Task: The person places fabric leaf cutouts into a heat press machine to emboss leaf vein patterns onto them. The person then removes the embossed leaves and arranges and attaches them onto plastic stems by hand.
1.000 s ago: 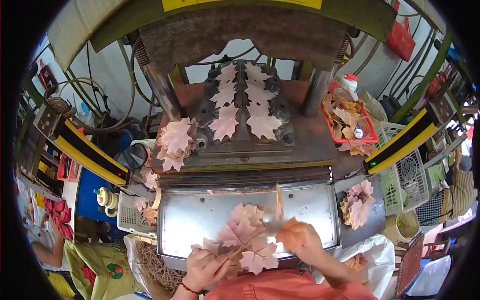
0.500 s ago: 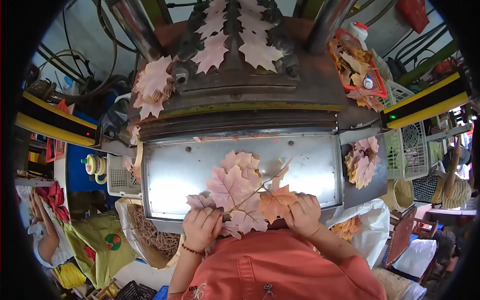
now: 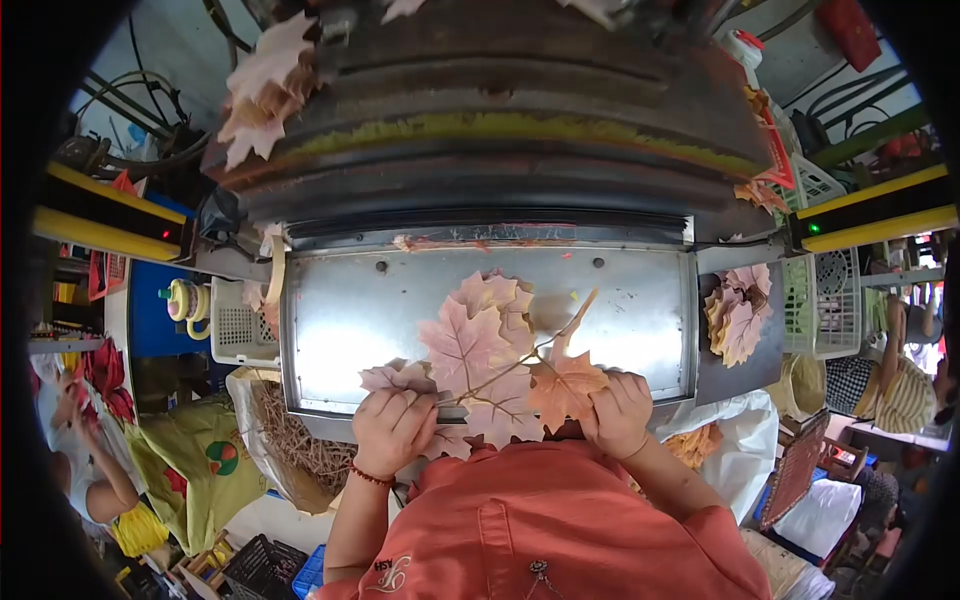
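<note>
A branch of pink maple leaves (image 3: 462,345) lies over the front of the metal tray (image 3: 350,325), its brown stem running up to the right. My left hand (image 3: 392,428) is closed on the stem's lower end, with a pink leaf behind its fingers. On the other side, my right hand (image 3: 618,412) has its fingers curled round the edge of an orange leaf (image 3: 566,392) that is attached to the branch. The fingertips of both hands are partly hidden.
Beyond the tray is the dark machine bed (image 3: 500,150). Leaf stacks sit at its left (image 3: 262,95) and on the right side plate (image 3: 738,315). A white basket (image 3: 240,325) stands left, sacks of stems (image 3: 300,450) and orange leaves lie below. Another person's arm shows far left.
The view has tilted down towards the tray. My right hand has moved from above the branch down to its right side, and the orange leaf now lies against the branch.
</note>
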`<action>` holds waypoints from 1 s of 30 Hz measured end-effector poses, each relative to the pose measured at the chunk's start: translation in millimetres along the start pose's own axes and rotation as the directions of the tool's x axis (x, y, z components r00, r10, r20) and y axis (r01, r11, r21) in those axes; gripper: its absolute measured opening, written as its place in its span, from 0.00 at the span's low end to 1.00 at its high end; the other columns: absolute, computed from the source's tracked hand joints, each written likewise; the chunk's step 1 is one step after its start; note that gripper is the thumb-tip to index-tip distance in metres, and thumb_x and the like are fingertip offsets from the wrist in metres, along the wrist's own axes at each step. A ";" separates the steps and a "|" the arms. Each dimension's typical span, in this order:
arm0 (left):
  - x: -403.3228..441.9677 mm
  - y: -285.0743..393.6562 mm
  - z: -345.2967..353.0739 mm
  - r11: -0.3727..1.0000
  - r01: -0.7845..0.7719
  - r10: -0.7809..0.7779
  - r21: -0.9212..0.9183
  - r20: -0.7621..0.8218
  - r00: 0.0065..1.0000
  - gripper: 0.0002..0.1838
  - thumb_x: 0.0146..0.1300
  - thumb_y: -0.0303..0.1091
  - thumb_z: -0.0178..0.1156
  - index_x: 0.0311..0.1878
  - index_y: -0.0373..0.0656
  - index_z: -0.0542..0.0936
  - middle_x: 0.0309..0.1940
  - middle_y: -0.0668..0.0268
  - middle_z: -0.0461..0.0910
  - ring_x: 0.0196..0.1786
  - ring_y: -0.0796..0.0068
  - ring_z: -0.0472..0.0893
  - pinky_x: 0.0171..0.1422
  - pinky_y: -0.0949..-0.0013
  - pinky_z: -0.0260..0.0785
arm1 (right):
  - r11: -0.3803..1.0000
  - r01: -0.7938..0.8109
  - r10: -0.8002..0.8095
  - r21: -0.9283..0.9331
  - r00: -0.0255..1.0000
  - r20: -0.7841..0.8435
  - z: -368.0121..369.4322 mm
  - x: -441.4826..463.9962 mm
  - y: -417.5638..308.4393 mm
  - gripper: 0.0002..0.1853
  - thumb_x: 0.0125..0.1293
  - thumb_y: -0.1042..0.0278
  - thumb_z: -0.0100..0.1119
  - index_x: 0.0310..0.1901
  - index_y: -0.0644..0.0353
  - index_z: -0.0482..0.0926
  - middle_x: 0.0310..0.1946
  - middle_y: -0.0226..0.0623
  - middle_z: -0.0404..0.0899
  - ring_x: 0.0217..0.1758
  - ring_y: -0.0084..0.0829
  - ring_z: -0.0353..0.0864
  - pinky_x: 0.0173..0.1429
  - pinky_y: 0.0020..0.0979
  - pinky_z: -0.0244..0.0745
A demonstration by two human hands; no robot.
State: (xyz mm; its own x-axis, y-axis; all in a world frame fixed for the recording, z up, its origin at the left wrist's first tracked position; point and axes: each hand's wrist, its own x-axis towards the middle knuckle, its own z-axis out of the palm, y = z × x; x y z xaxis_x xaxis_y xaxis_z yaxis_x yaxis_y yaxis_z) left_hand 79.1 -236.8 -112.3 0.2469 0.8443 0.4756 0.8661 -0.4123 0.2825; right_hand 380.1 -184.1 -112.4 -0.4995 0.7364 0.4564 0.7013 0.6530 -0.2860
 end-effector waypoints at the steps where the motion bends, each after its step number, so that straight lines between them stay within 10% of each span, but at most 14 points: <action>1: -0.2 0.0 0.1 1.000 0.000 0.000 0.001 -0.008 1.000 0.12 0.45 0.30 0.69 0.36 0.45 0.81 0.31 0.69 0.76 0.32 0.70 0.76 0.33 0.70 0.69 | 1.000 -0.001 0.001 -0.012 1.000 -0.002 -0.7 -0.2 0.2 0.11 0.53 0.63 0.61 0.34 0.62 0.76 0.35 0.42 0.79 0.37 0.40 0.78 0.43 0.36 0.69; 20: -2.1 -0.6 -3.5 0.999 0.025 -0.025 -0.032 -0.007 1.000 0.12 0.44 0.31 0.69 0.35 0.46 0.80 0.32 0.69 0.76 0.32 0.69 0.75 0.35 0.68 0.70 | 0.999 -0.004 0.004 -0.045 1.000 0.012 4.2 -6.5 0.1 0.07 0.50 0.69 0.58 0.28 0.60 0.71 0.32 0.43 0.77 0.35 0.42 0.76 0.41 0.37 0.69; 26: 32.4 13.3 -44.1 0.961 0.242 -0.212 -0.135 0.207 0.955 0.15 0.49 0.39 0.68 0.40 0.46 0.80 0.40 0.66 0.76 0.41 0.64 0.75 0.46 0.64 0.70 | 0.946 -0.279 0.237 0.164 0.943 0.235 -37.2 15.8 12.5 0.10 0.50 0.76 0.56 0.36 0.63 0.76 0.38 0.42 0.80 0.40 0.41 0.77 0.42 0.37 0.69; 28: 40.3 18.5 -44.1 0.965 0.225 -0.185 -0.135 0.259 0.948 0.16 0.51 0.41 0.67 0.41 0.45 0.80 0.40 0.64 0.76 0.42 0.62 0.76 0.46 0.63 0.71 | 0.953 -0.281 0.274 0.111 0.959 0.076 -83.8 57.4 12.2 0.14 0.50 0.77 0.54 0.41 0.60 0.78 0.41 0.39 0.81 0.42 0.40 0.78 0.47 0.37 0.68; 30: 40.3 20.8 -36.4 0.977 0.184 -0.147 -0.109 0.281 0.948 0.15 0.52 0.41 0.67 0.40 0.45 0.80 0.40 0.64 0.76 0.43 0.61 0.76 0.46 0.62 0.71 | 0.970 -0.069 0.050 0.232 0.995 0.086 -93.7 92.9 -6.3 0.15 0.50 0.76 0.54 0.43 0.59 0.78 0.42 0.37 0.81 0.44 0.39 0.78 0.50 0.38 0.67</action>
State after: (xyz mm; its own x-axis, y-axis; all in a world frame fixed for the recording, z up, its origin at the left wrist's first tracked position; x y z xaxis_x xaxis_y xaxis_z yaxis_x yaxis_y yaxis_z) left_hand 91.3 -223.8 -57.0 0.2287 0.9577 0.1749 0.8440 -0.2846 0.4545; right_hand 377.0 -136.4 10.7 -0.5058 0.7806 0.3670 0.5967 0.6239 -0.5046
